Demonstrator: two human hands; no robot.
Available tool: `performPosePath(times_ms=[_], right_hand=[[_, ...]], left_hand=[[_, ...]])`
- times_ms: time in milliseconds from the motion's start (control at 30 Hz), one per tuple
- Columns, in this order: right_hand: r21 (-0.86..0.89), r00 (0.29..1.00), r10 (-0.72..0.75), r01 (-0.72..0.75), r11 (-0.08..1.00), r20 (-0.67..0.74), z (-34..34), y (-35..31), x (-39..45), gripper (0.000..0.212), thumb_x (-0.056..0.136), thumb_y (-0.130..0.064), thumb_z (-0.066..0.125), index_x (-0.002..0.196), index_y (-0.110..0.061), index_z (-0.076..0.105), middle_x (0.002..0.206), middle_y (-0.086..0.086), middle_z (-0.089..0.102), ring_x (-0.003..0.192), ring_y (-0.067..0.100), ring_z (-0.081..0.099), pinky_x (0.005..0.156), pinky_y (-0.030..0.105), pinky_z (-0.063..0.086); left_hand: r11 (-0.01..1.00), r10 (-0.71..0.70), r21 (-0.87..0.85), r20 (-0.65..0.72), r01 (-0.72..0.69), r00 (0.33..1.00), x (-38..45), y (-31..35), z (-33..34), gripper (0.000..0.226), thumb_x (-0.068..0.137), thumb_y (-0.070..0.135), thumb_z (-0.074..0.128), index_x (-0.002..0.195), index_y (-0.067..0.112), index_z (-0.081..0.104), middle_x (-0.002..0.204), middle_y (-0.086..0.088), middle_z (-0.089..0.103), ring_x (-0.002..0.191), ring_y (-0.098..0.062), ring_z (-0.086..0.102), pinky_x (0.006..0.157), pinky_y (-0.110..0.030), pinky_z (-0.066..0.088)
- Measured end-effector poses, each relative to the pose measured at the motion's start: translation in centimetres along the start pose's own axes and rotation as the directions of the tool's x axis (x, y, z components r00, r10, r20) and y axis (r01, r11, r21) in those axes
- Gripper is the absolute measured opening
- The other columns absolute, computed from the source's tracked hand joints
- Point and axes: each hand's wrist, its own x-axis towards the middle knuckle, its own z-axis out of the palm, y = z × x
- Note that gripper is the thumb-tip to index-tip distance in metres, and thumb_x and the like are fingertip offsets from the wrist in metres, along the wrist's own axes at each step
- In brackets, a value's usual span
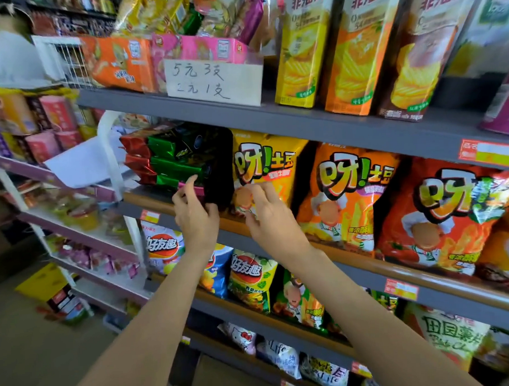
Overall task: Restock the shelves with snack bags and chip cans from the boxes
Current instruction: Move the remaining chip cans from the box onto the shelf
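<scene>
Carefully, the left hand (pixel 195 215) pinches a dark snack bag (pixel 218 168) at the shelf (pixel 350 256) front edge; best to slide it back upright, snug beside the yellow chip bag (pixel 264 166). The right hand (pixel 270 218) touches that bag, fingers relaxed. Glossy black, pink-trimmed.

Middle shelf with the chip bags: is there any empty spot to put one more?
Hardly. The yellow bag, orange bag and red bag stand packed side by side. The only bare strip is the shelf front, left of the left hand, below the green packets.
</scene>
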Motion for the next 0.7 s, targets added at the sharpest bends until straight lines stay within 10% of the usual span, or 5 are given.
performPosePath(times_ms=[267, 467, 700], right_hand=[[-0.025, 0.939, 0.344, -0.344, 0.939, 0.021, 9.4, -5.1, 7.6, 0.036, 0.094, -0.022, 0.054, 0.127, -0.007, 0.046, 0.119, 0.015, 0.052, 0.111, 0.031, 0.050, 0.086, 0.036, 0.044], [0.094, 0.706, 0.708, -0.706, 0.702, 0.020, 13.8, -5.5, 11.7, 0.031, 0.091, -0.022, 0.059, 0.119, -0.010, 0.053, 0.102, 0.016, 0.065, 0.091, 0.033, 0.064, 0.071, 0.035, 0.051], [0.013, 0.699, 0.710, -0.712, 0.702, -0.084, 15.6, -5.3, 13.9, 0.015, 0.089, -0.007, 0.059, 0.099, -0.010, 0.070, 0.097, 0.016, 0.067, 0.088, 0.032, 0.064, 0.075, 0.039, 0.055]], left_hand=[[0.960, -0.021, 0.280, 0.094, -0.006, 0.995, 9.8, -8.1, -5.4, 0.027, 0.091, 0.017, 0.056, 0.117, 0.007, 0.058, 0.110, -0.015, 0.065, 0.105, -0.037, 0.057, 0.092, -0.043, 0.038], [0.885, -0.028, 0.438, 0.390, -0.159, 0.920, 15.3, -11.2, -5.3, 0.027, 0.090, 0.027, 0.058, 0.115, 0.020, 0.060, 0.109, -0.011, 0.066, 0.111, -0.036, 0.053, 0.095, -0.043, 0.035], [0.730, 0.177, 0.502, 0.516, -0.463, 0.838, 17.2, -12.0, -3.5, 0.020, 0.086, 0.014, 0.058, 0.103, 0.018, 0.068, 0.100, -0.008, 0.067, 0.102, -0.030, 0.053, 0.085, -0.036, 0.033]])
